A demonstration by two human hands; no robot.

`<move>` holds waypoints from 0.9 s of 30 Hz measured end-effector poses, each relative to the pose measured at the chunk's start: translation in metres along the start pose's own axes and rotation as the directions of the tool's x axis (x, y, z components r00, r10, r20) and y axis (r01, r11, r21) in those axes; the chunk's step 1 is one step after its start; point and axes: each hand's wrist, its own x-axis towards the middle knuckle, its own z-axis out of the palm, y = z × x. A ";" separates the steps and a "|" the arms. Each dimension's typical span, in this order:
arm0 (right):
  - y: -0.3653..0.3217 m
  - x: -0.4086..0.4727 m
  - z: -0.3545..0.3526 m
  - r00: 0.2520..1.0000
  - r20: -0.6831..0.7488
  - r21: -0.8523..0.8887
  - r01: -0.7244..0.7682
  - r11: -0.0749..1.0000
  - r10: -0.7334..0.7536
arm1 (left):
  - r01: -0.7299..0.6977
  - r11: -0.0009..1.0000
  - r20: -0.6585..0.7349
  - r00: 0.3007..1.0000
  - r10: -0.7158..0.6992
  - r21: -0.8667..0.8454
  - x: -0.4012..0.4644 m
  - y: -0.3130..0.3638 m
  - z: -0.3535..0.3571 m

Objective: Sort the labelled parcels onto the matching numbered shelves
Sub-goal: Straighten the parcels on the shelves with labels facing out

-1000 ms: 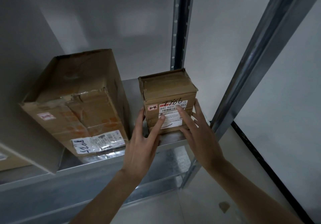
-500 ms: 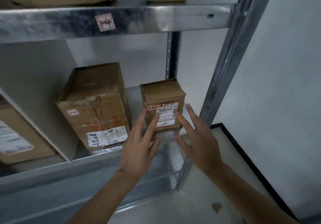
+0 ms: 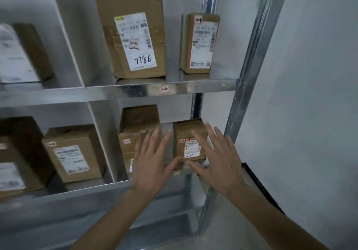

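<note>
Two spread hands — left hand (image 3: 153, 164), right hand (image 3: 219, 162) (empty), before small parcel (image 3: 188, 133)

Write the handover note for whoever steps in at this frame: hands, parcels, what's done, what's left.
Left hand: open, fingers spread, holding nothing.
Right hand: open, fingers spread, holding nothing.
Small parcel: stands upright on the lower shelf in the rightmost bay, beside a larger box; both hands are in front of it, with no grip on it.
Upper shelf: carries the parcel marked 7786 and a slimmer parcel.
Done: small parcel shelved.
Left: tags are too blurred to read, so check the match; no unsorted parcels in view.
</note>
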 end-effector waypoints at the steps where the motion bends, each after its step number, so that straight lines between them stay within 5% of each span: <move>1: -0.008 0.001 -0.009 1.000 -0.004 -0.002 0.012 1.000 -0.012 | -0.001 1.000 -0.005 1.000 0.001 0.011 0.000 -0.002 -0.014; 10: -0.119 0.010 -0.110 0.996 -0.044 -0.097 0.075 0.993 -0.079 | 0.011 0.997 -0.056 0.998 -0.007 0.082 -0.022 -0.034 -0.166; 27: -0.363 0.088 -0.349 0.937 -0.208 0.097 0.306 0.947 -0.281 | 0.145 0.966 -0.272 0.959 -0.084 0.215 -0.019 -0.095 -0.532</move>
